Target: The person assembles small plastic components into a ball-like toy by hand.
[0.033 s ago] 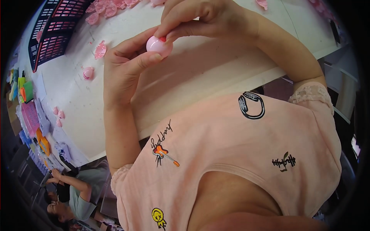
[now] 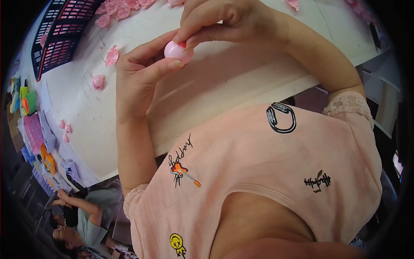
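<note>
Left grip (image 2: pixel 139 71) is closed around pink ball (image 2: pixel 174 52); right grip (image 2: pixel 222 22) pinches its upper edge. Ball sits between both grips, above counter (image 2: pixel 207 90). Pink piece (image 2: pixel 98 82) lies left of left grip.

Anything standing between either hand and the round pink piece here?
Nothing visible blocks the left hand, which grips the round pink piece directly. The right hand pinches at its top, where a small red patch shows; whether that is a separate part is unclear.
</note>
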Demonstrator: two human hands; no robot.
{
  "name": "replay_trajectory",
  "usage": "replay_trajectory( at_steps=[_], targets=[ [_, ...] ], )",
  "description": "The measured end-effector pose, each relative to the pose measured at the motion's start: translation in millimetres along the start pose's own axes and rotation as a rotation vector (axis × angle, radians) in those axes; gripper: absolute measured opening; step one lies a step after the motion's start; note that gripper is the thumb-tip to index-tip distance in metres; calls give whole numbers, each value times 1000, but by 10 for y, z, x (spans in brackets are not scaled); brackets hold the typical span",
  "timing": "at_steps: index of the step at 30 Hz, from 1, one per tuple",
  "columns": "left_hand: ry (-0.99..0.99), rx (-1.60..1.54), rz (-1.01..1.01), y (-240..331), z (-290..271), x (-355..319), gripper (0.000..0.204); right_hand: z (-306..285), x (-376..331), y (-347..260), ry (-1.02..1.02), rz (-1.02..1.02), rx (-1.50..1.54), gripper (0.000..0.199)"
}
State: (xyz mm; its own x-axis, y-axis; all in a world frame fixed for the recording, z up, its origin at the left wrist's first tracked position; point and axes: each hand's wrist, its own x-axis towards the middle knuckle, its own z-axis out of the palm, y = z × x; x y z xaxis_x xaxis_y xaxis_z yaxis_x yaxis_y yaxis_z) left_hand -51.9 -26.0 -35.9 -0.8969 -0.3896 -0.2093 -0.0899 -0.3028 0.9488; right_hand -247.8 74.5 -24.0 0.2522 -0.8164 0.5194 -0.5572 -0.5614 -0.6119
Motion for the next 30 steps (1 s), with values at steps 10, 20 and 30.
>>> replay_trajectory(
  at_steps=[10,20,30],
  targets=[
    [91,-102,191,-15,67,59,45,-44,18,6,183,500,560,22],
    [169,547,466,-52,-5,30,39,201,14,-47,-100,883,844,29],
    [250,478,386,-31,92,-24,39,141,43,-153,-99,980,944,33]
  ],
)
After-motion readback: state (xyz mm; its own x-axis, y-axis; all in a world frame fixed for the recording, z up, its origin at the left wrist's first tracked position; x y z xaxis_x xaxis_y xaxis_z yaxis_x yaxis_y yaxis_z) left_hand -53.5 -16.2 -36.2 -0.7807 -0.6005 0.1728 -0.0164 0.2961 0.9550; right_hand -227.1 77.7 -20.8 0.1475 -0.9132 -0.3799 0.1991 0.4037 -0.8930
